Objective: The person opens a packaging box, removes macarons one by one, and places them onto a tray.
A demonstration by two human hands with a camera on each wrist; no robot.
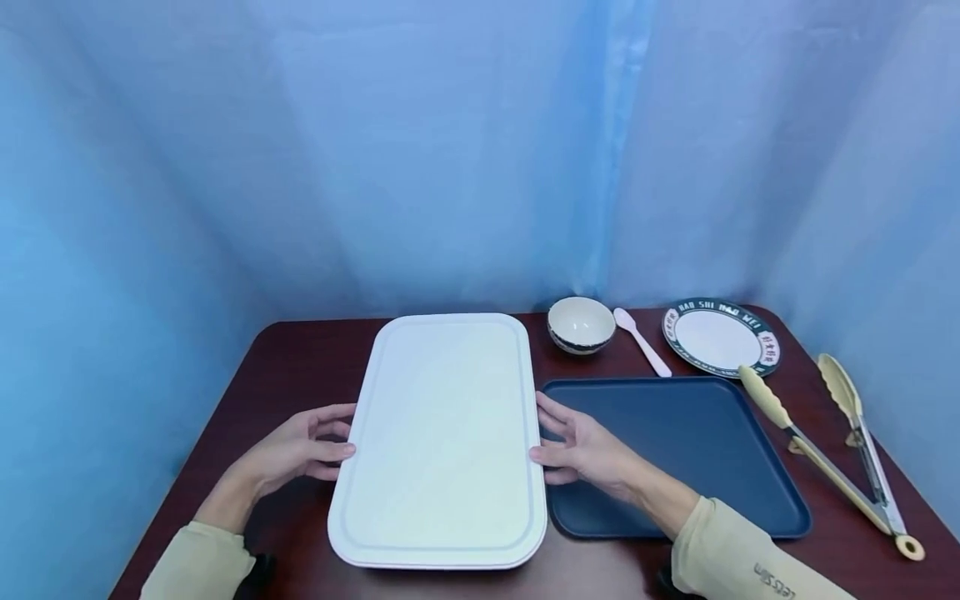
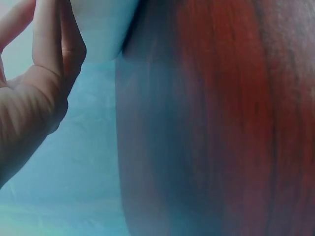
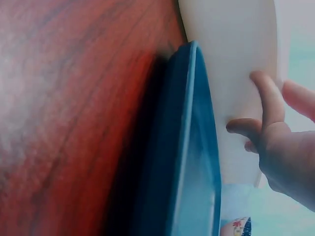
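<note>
A white box with a flat, round-cornered lid (image 1: 442,442) stands left of the navy tray. My left hand (image 1: 300,442) holds its left side, the thumb at the lid's edge and the fingers spread along the side. On the opposite side my right hand (image 1: 581,446) holds it likewise, thumb at the rim. In the right wrist view, bent fingers of the right hand (image 3: 275,128) touch the box's pale side wall (image 3: 231,64). The left wrist view shows the left hand (image 2: 39,83) beside the box's lower corner (image 2: 106,29); its fingertips are cut off.
The navy tray (image 1: 675,450) lies under the right forearm. Behind it are a small bowl (image 1: 581,323), a white spoon (image 1: 643,343) and a green-rimmed plate (image 1: 717,337). Spread tongs (image 1: 877,475) lie at the right, one tip by the plate. Blue curtains (image 1: 442,167) surround the dark wooden table (image 1: 300,367).
</note>
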